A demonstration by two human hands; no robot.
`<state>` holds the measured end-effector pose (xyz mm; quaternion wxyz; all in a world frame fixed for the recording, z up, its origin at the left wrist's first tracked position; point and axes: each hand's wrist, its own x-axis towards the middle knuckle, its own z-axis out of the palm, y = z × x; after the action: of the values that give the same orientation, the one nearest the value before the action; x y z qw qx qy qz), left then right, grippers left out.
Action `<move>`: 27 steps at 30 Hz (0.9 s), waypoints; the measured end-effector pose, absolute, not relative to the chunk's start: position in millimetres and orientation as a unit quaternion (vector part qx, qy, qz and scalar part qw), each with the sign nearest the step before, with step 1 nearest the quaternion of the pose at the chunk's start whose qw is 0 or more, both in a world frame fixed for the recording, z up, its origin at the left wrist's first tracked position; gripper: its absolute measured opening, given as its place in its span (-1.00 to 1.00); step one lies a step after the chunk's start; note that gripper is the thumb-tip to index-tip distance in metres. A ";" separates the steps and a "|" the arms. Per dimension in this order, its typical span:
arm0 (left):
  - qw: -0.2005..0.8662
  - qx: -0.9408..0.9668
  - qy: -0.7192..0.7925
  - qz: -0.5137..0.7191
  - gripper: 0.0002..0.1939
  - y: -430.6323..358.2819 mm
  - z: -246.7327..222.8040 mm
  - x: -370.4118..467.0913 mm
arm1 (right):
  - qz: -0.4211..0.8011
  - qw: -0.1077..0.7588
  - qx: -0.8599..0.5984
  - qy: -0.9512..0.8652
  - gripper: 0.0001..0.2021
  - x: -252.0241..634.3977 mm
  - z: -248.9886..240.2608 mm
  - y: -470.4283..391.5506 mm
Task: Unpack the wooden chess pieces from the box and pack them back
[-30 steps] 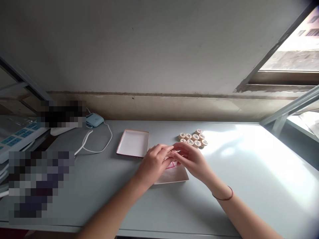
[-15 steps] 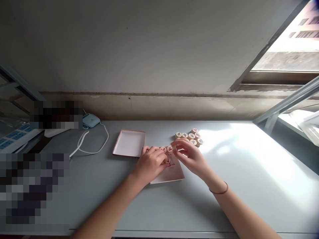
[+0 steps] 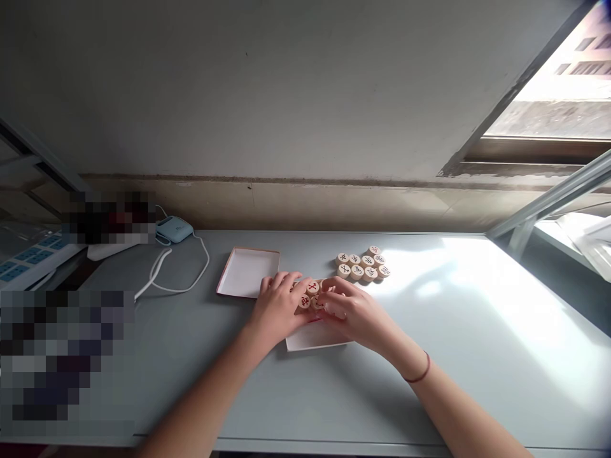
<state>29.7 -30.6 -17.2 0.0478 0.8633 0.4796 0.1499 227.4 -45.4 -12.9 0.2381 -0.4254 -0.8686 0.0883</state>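
My right hand (image 3: 356, 312) is closed, its fingertips on a round Chinese chess piece (image 3: 317, 302) with a red character. My left hand (image 3: 278, 304) lies over the left side of the shallow box (image 3: 317, 337), fingers stretched and slightly apart, beside the red-marked pieces. Two of these, an upper piece (image 3: 312, 287) and a lower piece (image 3: 304, 301), show between the hands. The hands cover much of the box and other pieces in it. Behind my right hand, a group of black-marked Chinese chess pieces (image 3: 357, 272) sits in rows on the table.
A shallow white-lined box lid (image 3: 251, 272) lies on the grey table (image 3: 267, 394) to the left. Farther left are a light blue device (image 3: 174, 229), a white cable (image 3: 209, 257) and a power strip (image 3: 35, 254). A wall (image 3: 286, 114) stands behind the table.
My right hand has moved left and down over the box, onto a red-marked piece. My left hand has shifted slightly left, uncovering red-marked pieces. More black-marked pieces now show.
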 end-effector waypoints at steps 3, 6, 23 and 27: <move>0.052 0.862 0.485 0.142 -0.46 -31.2 -19.1 29.9 | 0.064 0.212 -0.432 -0.874 -0.92 227.3 -16.3 -45.2; 0.064 0.862 0.481 0.145 -0.48 -31.5 -19.5 30.0 | 0.063 0.207 -0.426 -0.879 -0.91 224.6 -16.1 -46.2; 0.096 0.860 0.486 0.123 -0.53 -33.7 -9.0 31.3 | 0.103 -0.066 -0.803 -0.583 -0.74 304.6 19.2 74.1; 0.097 0.860 0.485 0.128 -0.52 -33.9 -10.8 30.7 | 0.098 -0.060 -0.791 -0.601 -0.86 309.7 11.5 82.8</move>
<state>30.7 -33.9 -10.8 0.0967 0.8595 0.4854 0.1276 309.7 82.8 11.5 -0.0604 -0.7907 -0.6013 0.0979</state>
